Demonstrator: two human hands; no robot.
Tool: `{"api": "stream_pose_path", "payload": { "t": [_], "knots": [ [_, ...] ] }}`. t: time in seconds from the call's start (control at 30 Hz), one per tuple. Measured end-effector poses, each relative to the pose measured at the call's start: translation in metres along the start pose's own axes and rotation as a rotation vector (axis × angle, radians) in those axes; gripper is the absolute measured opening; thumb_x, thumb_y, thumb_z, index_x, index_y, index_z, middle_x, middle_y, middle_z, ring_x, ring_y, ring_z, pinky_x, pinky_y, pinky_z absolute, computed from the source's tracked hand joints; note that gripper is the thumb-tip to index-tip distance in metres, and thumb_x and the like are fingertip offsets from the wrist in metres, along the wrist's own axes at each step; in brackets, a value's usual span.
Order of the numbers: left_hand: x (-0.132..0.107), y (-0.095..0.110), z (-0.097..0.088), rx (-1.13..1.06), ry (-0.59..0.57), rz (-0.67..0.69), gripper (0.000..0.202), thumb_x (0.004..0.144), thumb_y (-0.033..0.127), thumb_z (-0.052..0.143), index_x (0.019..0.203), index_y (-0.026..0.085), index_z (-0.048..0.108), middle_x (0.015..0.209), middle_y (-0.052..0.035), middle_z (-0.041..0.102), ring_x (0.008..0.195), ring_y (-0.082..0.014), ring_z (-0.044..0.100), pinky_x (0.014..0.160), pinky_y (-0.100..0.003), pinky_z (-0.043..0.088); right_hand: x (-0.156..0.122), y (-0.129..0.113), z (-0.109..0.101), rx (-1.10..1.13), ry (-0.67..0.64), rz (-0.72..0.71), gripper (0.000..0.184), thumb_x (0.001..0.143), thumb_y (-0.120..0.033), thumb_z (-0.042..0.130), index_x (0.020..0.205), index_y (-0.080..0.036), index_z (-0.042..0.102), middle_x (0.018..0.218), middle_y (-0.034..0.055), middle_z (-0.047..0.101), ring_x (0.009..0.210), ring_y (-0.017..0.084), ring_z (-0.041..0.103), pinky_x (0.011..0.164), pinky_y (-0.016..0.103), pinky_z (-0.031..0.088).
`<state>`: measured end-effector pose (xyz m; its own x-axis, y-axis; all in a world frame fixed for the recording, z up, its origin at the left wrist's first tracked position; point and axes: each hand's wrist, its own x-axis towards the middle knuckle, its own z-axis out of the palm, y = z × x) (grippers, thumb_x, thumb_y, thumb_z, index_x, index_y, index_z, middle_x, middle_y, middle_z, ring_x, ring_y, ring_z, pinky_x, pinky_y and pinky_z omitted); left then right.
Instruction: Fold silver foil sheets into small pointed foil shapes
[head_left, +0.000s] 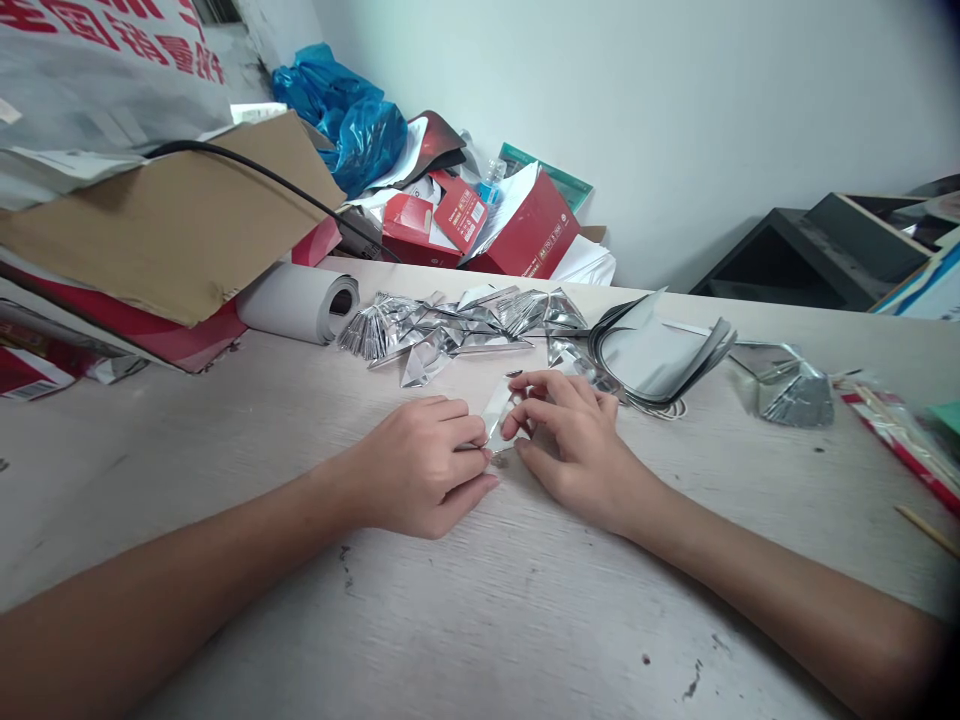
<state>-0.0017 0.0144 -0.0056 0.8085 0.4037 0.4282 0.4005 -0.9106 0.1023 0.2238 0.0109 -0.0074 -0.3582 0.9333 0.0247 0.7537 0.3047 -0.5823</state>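
A small piece of silver foil paper (496,412) stands between my two hands, just above the table. My left hand (429,465) pinches its lower left corner between curled fingers. On the other side, my right hand (574,445) holds its right edge, with the fingers bent around it. Part of the paper is hidden behind the fingers. Behind my hands lies a heap of folded silver foil pieces (457,325). A curled stack of silver-backed sheets (652,350) is just beyond my right hand. Farther right sits a fanned bundle of foil pieces (796,392).
A white paper roll (300,300) lies by a cardboard box (180,215) at the left. Red boxes (525,230) and a blue plastic bag (367,130) are piled behind the table. Thin sticks in a red-edged packet (907,440) lie at the right edge.
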Motion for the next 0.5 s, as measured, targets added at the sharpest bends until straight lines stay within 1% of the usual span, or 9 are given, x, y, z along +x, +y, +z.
{"api": "stream_pose_path", "payload": {
  "t": [0.1, 0.17, 0.2, 0.27, 0.33, 0.37, 0.43, 0.5],
  "knots": [
    [0.0, 0.001, 0.003, 0.029, 0.023, -0.013, 0.023, 0.095, 0.023, 0.061, 0.076, 0.015, 0.07, 0.081, -0.0073, 0.067, 0.074, -0.0178, 0.057, 0.065, -0.035, 0.048, -0.001, 0.002, -0.001, 0.03, -0.007, 0.009, 0.035, 0.083, -0.009, 0.048, 0.091, -0.03, 0.075, 0.141, -0.0024, 0.056, 0.134, 0.025, 0.045, 0.107, 0.051, 0.029],
    [0.0, 0.001, 0.005, 0.047, 0.041, -0.017, 0.022, 0.094, 0.022, 0.061, 0.074, 0.015, 0.068, 0.08, -0.0066, 0.066, 0.076, -0.018, 0.059, 0.068, -0.035, 0.049, -0.001, 0.003, -0.002, 0.059, 0.023, 0.002, 0.038, 0.081, -0.005, 0.045, 0.089, -0.028, 0.075, 0.138, -0.0014, 0.058, 0.133, 0.025, 0.046, 0.107, 0.051, 0.03],
    [-0.001, 0.0, 0.005, 0.057, 0.054, -0.018, 0.023, 0.094, 0.022, 0.061, 0.073, 0.015, 0.066, 0.08, -0.0062, 0.067, 0.077, -0.018, 0.06, 0.069, -0.035, 0.049, -0.001, 0.004, -0.002, 0.076, 0.062, -0.006, 0.037, 0.081, -0.005, 0.046, 0.089, -0.027, 0.074, 0.135, -0.0002, 0.06, 0.132, 0.024, 0.047, 0.107, 0.05, 0.031],
    [-0.002, -0.003, 0.006, 0.083, 0.083, -0.021, 0.024, 0.093, 0.021, 0.062, 0.07, 0.015, 0.063, 0.079, -0.0055, 0.067, 0.077, -0.0175, 0.061, 0.072, -0.035, 0.051, -0.001, 0.006, -0.003, 0.114, 0.185, -0.025, 0.032, 0.08, -0.006, 0.049, 0.092, -0.024, 0.071, 0.129, 0.0026, 0.062, 0.128, 0.023, 0.05, 0.108, 0.049, 0.033],
    [-0.003, -0.007, 0.006, 0.11, 0.11, -0.026, 0.025, 0.092, 0.018, 0.063, 0.067, 0.015, 0.06, 0.078, -0.0051, 0.068, 0.076, -0.0169, 0.061, 0.073, -0.036, 0.052, 0.001, 0.009, -0.003, 0.148, 0.31, -0.04, 0.029, 0.081, -0.007, 0.051, 0.098, -0.023, 0.068, 0.121, 0.0048, 0.064, 0.122, 0.022, 0.054, 0.108, 0.046, 0.037],
    [-0.003, -0.01, 0.005, 0.123, 0.118, -0.03, 0.026, 0.092, 0.017, 0.062, 0.066, 0.015, 0.058, 0.077, -0.0049, 0.068, 0.076, -0.0166, 0.061, 0.074, -0.036, 0.052, 0.003, 0.011, -0.004, 0.158, 0.349, -0.038, 0.029, 0.082, -0.007, 0.05, 0.1, -0.022, 0.067, 0.117, 0.0052, 0.065, 0.118, 0.021, 0.056, 0.106, 0.045, 0.04],
    [-0.003, -0.014, 0.004, 0.142, 0.13, -0.038, 0.026, 0.091, 0.015, 0.062, 0.065, 0.015, 0.058, 0.077, -0.0047, 0.069, 0.075, -0.0162, 0.061, 0.073, -0.035, 0.052, 0.006, 0.015, -0.004, 0.164, 0.364, -0.013, 0.028, 0.084, -0.008, 0.048, 0.099, -0.022, 0.066, 0.107, 0.0053, 0.067, 0.109, 0.019, 0.058, 0.1, 0.041, 0.043],
    [-0.003, -0.016, 0.003, 0.157, 0.14, -0.044, 0.025, 0.09, 0.014, 0.062, 0.066, 0.015, 0.059, 0.079, -0.0043, 0.071, 0.075, -0.0161, 0.062, 0.073, -0.035, 0.052, 0.008, 0.019, -0.004, 0.193, 0.366, 0.01, 0.027, 0.085, -0.01, 0.049, 0.099, -0.022, 0.068, 0.102, 0.005, 0.067, 0.1, 0.017, 0.06, 0.09, 0.036, 0.047]
  ]
}}
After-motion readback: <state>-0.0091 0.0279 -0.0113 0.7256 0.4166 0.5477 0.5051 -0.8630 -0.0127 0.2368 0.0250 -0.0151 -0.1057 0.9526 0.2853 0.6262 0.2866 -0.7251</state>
